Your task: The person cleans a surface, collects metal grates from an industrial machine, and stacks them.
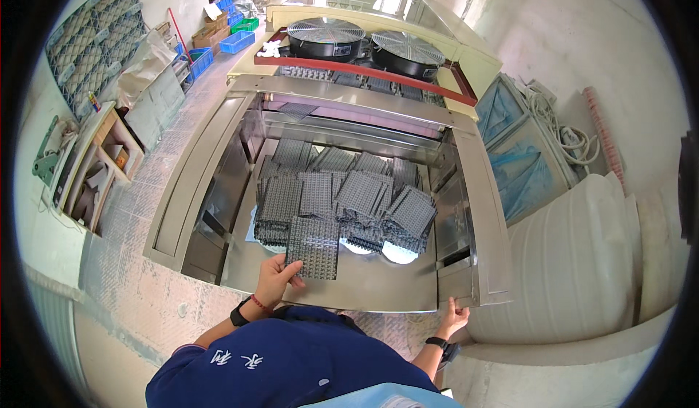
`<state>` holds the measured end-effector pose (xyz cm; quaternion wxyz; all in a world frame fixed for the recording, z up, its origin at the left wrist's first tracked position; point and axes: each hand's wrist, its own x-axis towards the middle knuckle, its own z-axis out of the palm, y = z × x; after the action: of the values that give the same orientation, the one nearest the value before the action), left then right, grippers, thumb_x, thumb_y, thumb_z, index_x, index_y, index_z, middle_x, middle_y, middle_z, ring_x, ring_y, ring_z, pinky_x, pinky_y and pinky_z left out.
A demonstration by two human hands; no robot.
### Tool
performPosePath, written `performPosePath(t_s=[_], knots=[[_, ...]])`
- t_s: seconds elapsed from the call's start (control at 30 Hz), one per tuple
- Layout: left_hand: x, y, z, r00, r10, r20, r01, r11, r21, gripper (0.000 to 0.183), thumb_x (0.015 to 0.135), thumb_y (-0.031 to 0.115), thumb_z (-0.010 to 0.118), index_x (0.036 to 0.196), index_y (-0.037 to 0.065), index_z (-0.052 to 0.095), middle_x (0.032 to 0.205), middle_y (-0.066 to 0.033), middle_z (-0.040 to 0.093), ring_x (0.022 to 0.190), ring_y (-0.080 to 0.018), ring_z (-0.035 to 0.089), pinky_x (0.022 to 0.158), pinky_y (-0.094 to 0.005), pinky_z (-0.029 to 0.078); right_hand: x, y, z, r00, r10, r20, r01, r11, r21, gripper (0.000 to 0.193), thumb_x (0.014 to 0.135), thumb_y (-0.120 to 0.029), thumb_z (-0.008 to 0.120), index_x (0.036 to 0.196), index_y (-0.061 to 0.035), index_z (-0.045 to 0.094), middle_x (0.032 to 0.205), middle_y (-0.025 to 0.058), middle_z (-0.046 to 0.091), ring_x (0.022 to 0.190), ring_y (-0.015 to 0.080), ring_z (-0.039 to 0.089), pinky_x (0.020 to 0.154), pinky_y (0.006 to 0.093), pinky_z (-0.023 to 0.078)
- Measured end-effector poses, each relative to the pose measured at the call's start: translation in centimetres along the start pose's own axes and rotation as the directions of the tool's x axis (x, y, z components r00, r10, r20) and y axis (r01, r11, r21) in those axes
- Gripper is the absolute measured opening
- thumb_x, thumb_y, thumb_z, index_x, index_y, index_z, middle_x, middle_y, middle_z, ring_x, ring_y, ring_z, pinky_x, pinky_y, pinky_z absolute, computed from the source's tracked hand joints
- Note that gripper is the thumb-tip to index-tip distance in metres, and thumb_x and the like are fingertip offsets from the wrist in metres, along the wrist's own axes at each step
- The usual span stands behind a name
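Observation:
My left hand (pixel 277 278) grips the lower left corner of a dark square grid plate (pixel 313 248) and holds it just above the shiny metal tray (pixel 378 284) of a large steel machine. Behind the plate lies a heap of several similar grid plates (pixel 342 197), overlapping and tilted. My right hand (pixel 453 318) rests on the tray's front right corner and holds nothing. A black watch sits on each wrist.
Two round black fans (pixel 364 42) sit on top of the machine behind the opening. A large white tank (pixel 582 255) stands at the right. Wooden shelves (pixel 95 167), blue crates (pixel 237 40) and cardboard boxes line the left wall.

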<state>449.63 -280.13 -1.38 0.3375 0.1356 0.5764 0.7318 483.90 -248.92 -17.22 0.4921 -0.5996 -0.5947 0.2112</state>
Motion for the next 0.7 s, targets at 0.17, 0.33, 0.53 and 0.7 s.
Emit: performPosePath(t_s=[0.17, 0.33, 0.53, 0.7], knots=[[0.2, -0.4, -0.5, 1.000, -0.001, 0.010, 0.001, 1.000, 0.007, 0.013, 0.086, 0.012, 0.059, 0.090, -0.001, 0.059, 0.076, -0.0079, 0.064, 0.051, -0.0139, 0.059, 0.046, -0.0233, 0.048, 0.0, 0.2, 0.1, 0.999, -0.044, -0.022, 0.043, 0.998, -0.052, 0.032, 0.064, -0.023, 0.079, 0.076, 0.0013, 0.061, 0.061, 0.0031, 0.051, 0.053, 0.0136, 0.042, 0.051, 0.0300, 0.037], [0.2, -0.2, -0.4, 1.000, 0.006, -0.002, -0.006, 1.000, -0.016, 0.015, 0.086, 0.012, 0.059, 0.089, -0.002, 0.060, 0.074, -0.0073, 0.064, 0.052, -0.0128, 0.060, 0.046, -0.0220, 0.047, 0.0, 0.1, 0.2, 1.000, -0.003, -0.023, 0.004, 1.000, 0.014, 0.033, 0.064, -0.023, 0.078, 0.073, 0.0025, 0.059, 0.061, 0.0034, 0.051, 0.053, 0.0135, 0.042, 0.051, 0.0304, 0.037], [0.0, 0.3, -0.2, 1.000, 0.008, -0.024, -0.008, 1.000, 0.000, 0.015, 0.086, 0.013, 0.060, 0.088, -0.002, 0.059, 0.073, -0.0066, 0.063, 0.052, -0.0129, 0.060, 0.047, -0.0216, 0.046, -0.2, -0.5, -0.1, 1.000, -0.008, 0.009, 0.008, 1.000, -0.024, 0.035, 0.065, -0.025, 0.077, 0.077, 0.0030, 0.060, 0.061, 0.0041, 0.052, 0.053, 0.0142, 0.041, 0.051, 0.0307, 0.037], [0.0, 0.1, -0.4, 1.000, 0.009, -0.015, -0.009, 1.000, 0.015, 0.016, 0.086, 0.013, 0.060, 0.089, -0.002, 0.059, 0.071, -0.0066, 0.063, 0.052, -0.0134, 0.060, 0.047, -0.0226, 0.048, -0.1, 0.4, 0.2, 1.000, -0.023, -0.009, 0.023, 0.996, 0.087, 0.038, 0.064, -0.028, 0.078, 0.073, 0.0034, 0.058, 0.059, 0.0062, 0.051, 0.052, 0.0166, 0.041, 0.051, 0.0333, 0.037]])
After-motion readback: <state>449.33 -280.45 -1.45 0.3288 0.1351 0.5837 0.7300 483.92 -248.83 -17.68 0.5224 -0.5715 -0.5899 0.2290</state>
